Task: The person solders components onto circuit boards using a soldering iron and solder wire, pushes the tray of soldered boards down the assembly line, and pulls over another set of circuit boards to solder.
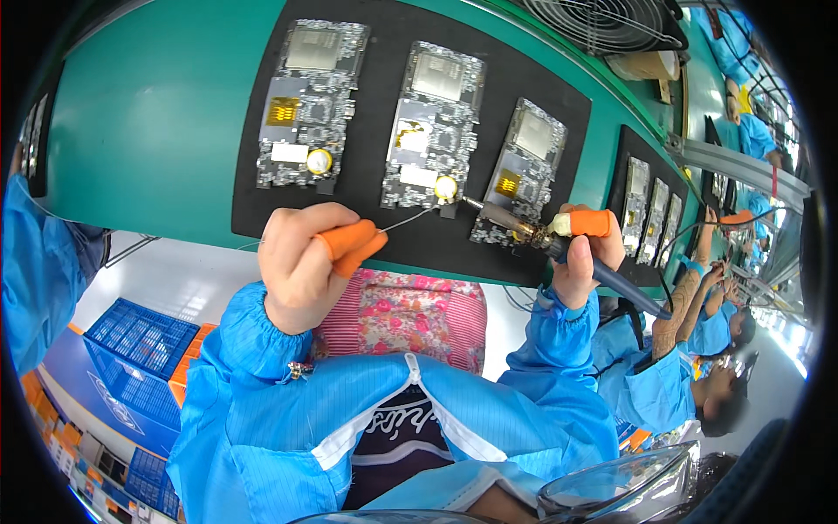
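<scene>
One board [441, 122] lies ahead, between left fingers [342, 241] pinching wire [408, 220] and right fingers [592, 224] gripping soldering iron [624, 286]

Can make out white script lettering [403, 421] across the dark shirt [386, 476], partly covered by the open blue jacket [284, 437]. Also note white outlined mark [115, 402] on blue crate [140, 362] — too small to read; same for tiny markings on circuit boards [445, 131].

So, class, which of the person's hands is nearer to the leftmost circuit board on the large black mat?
Left. The left hand is just below that circuit board in the picture; the right hand is farther right, near the third board.
</scene>
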Demonstrator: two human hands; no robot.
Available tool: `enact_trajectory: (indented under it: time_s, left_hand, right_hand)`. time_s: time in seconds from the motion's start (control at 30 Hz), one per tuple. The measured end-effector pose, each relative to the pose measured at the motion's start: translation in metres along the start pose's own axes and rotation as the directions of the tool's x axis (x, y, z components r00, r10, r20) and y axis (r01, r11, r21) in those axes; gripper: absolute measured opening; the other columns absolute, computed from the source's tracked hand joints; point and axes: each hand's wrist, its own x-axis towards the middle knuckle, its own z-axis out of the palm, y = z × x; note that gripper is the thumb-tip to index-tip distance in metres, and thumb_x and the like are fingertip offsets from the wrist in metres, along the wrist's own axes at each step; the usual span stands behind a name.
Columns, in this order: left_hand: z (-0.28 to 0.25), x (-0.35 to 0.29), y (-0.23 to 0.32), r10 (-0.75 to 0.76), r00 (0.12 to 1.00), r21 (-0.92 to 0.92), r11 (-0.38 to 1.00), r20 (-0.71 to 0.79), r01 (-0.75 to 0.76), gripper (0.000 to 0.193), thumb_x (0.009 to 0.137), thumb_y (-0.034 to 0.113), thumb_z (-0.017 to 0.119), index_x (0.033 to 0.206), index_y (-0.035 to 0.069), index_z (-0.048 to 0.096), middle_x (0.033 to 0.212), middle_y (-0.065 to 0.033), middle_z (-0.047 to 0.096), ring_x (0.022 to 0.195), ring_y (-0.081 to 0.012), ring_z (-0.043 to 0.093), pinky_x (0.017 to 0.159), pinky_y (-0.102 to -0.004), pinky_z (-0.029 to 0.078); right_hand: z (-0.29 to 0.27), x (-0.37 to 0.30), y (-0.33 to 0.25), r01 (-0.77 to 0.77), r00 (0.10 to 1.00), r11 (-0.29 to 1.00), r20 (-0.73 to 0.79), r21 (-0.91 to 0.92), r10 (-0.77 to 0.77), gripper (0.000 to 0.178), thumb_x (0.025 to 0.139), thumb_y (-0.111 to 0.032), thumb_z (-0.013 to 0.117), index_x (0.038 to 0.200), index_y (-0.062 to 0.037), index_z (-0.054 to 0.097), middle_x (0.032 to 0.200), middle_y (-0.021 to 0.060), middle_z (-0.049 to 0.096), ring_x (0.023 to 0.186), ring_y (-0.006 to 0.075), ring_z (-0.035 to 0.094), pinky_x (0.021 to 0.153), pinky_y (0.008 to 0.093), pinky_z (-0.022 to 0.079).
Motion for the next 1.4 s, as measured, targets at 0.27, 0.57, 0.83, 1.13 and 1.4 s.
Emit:
enact_trajectory:
  time_s: [0.27, 0.57, 0.83, 1.13, 1.4]
  left_hand:
    - [0.023, 0.005, 0.01, 0.139, 0.987, 0.096, 0.984, 0.083, -0.147, 0.029, 0.052, 0.0, 0.079, 0.076, 0.001, 0.062, 0.085, -0.0056, 0.06, 0.071, -0.0209, 0.051, 0.055, -0.0287, 0.039]
    - [0.028, 0.004, 0.012, 0.12, 0.985, 0.141, 0.98, 0.127, -0.138, 0.028, 0.052, 0.0, 0.078, 0.077, 0.001, 0.064, 0.084, -0.005, 0.06, 0.071, -0.0207, 0.051, 0.057, -0.0285, 0.041]
    - [0.035, 0.01, 0.014, 0.162, 0.976, 0.151, 0.971, 0.144, -0.184, 0.028, 0.05, -0.001, 0.077, 0.074, 0.001, 0.064, 0.085, -0.0053, 0.061, 0.072, -0.0213, 0.052, 0.057, -0.0287, 0.042]
    - [0.042, 0.02, 0.018, 0.213, 0.955, 0.192, 0.948, 0.206, -0.253, 0.027, 0.048, -0.001, 0.072, 0.074, 0.003, 0.065, 0.087, -0.0036, 0.062, 0.073, -0.0198, 0.052, 0.062, -0.0307, 0.038]
    - [0.027, 0.021, 0.03, -0.176, 0.976, 0.046, 0.984, 0.13, 0.171, 0.034, 0.066, -0.003, 0.071, 0.096, 0.001, 0.057, 0.108, -0.0121, 0.048, 0.089, -0.0218, 0.053, 0.068, -0.0263, 0.044]
  right_hand:
    - [-0.006, 0.004, 0.003, 0.136, 0.983, 0.988, 0.137, -0.067, -0.126, 0.03, 0.071, -0.024, 0.059, 0.076, 0.0061, 0.058, 0.062, 0.0103, 0.057, 0.053, 0.019, 0.054, 0.049, 0.0285, 0.041]
    - [0.004, 0.016, 0.013, 0.353, 0.915, 0.936, 0.201, 0.018, -0.349, 0.02, 0.07, -0.015, 0.06, 0.073, 0.0049, 0.058, 0.053, 0.009, 0.051, 0.038, 0.0171, 0.046, 0.039, 0.0266, 0.036]
    - [0.004, 0.017, 0.016, 0.367, 0.908, 0.93, 0.211, 0.015, -0.361, 0.02, 0.07, -0.015, 0.06, 0.072, 0.0042, 0.058, 0.054, 0.0097, 0.052, 0.039, 0.0171, 0.046, 0.038, 0.0265, 0.035]
    - [0.003, 0.016, 0.015, 0.349, 0.914, 0.937, 0.215, 0.01, -0.342, 0.019, 0.07, -0.015, 0.059, 0.072, 0.0036, 0.057, 0.054, 0.0089, 0.052, 0.039, 0.0164, 0.047, 0.038, 0.026, 0.035]
    - [0.0, 0.015, 0.015, 0.334, 0.924, 0.942, 0.186, 0.027, -0.333, 0.021, 0.072, -0.017, 0.059, 0.074, 0.0043, 0.059, 0.055, 0.0091, 0.053, 0.039, 0.0163, 0.048, 0.039, 0.0259, 0.036]
